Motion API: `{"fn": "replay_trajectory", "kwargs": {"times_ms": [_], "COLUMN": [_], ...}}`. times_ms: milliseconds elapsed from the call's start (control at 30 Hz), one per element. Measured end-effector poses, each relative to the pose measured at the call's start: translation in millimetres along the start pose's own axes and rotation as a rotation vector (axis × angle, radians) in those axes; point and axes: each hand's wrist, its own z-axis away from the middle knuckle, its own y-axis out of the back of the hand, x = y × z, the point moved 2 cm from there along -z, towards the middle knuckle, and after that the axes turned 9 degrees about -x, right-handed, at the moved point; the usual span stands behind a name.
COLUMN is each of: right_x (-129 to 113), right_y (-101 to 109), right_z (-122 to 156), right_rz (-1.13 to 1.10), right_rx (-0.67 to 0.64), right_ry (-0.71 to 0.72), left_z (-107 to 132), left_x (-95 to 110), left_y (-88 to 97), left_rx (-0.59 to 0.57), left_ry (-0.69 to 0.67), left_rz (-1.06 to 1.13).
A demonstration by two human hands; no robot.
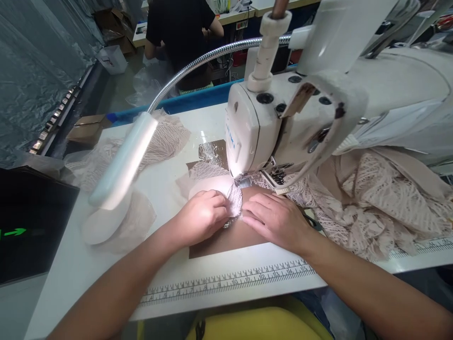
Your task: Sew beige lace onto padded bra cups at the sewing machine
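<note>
A small pale lace piece (234, 200) lies under the needle of a white sewing machine (247, 132). My left hand (201, 215) rests on it from the left, fingers curled and pressed down on the lace. My right hand (276, 218) lies flat on the brown mat (226, 238) just right of the needle, fingers stretched toward the lace and touching its edge. A bright lamp (123, 160) on a metal gooseneck lights the spot.
A heap of beige lace fabric (382, 208) lies to the right under the machine arm. More lace pieces (116, 222) sit at the left. A printed ruler (226, 281) runs along the table's front edge. Another person in black (180, 33) works at a bench behind.
</note>
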Motion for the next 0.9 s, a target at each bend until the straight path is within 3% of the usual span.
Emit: {"fn": "replay_trajectory", "kwargs": {"times_ms": [367, 600, 900], "right_x": [-6.9, -2.0, -3.3], "right_y": [-4.8, -1.5, -1.8], "right_z": [-4.9, -0.5, -0.7], "right_rz": [0.073, 0.053, 0.075], "right_rx": [0.054, 0.026, 0.097], "right_ry": [0.138, 0.099, 0.144], "left_z": [1.2, 3.2, 1.7], "left_x": [3.3, 4.7, 5.7], "left_y": [-1.3, 0.8, -1.1], "left_rx": [-0.046, -0.113, -0.058], "left_ry": [0.008, -0.012, -0.023], "left_rz": [0.016, -0.064, -0.095]}}
